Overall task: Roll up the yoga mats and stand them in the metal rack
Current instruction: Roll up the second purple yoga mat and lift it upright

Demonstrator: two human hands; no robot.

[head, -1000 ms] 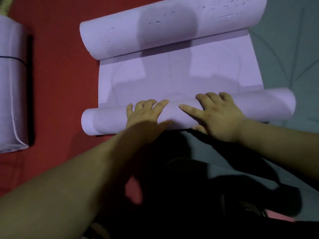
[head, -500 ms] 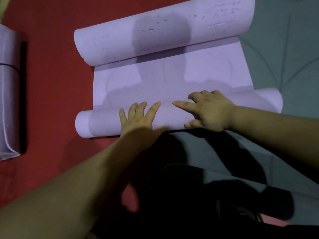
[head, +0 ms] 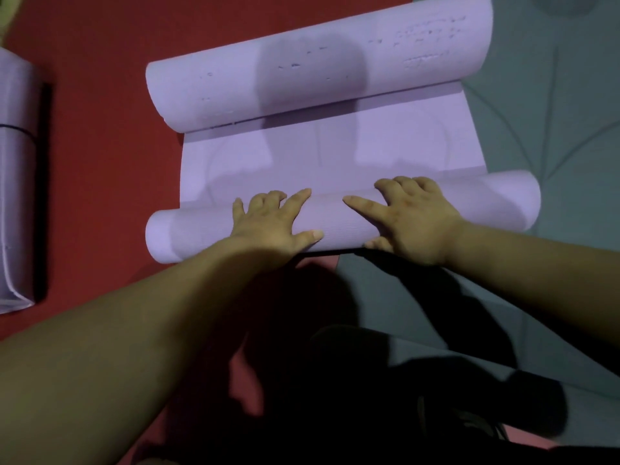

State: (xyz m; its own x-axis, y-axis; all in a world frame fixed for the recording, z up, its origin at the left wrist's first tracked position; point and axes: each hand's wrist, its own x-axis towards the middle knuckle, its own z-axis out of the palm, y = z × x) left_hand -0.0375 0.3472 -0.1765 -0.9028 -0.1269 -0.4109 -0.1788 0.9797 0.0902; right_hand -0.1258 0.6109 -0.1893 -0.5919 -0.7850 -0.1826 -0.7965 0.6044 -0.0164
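A lilac yoga mat lies on the floor, its left part over a red surface and its right part over a grey-green surface. It is curled at both ends: a fat far roll and a slimmer near roll, with a flat strip between. Both hands press palm-down on the near roll. The left hand has its fingers spread, thumb on the near side. The right hand is spread too, index finger stretched toward the left hand. Another rolled mat lies at the left edge – well apart
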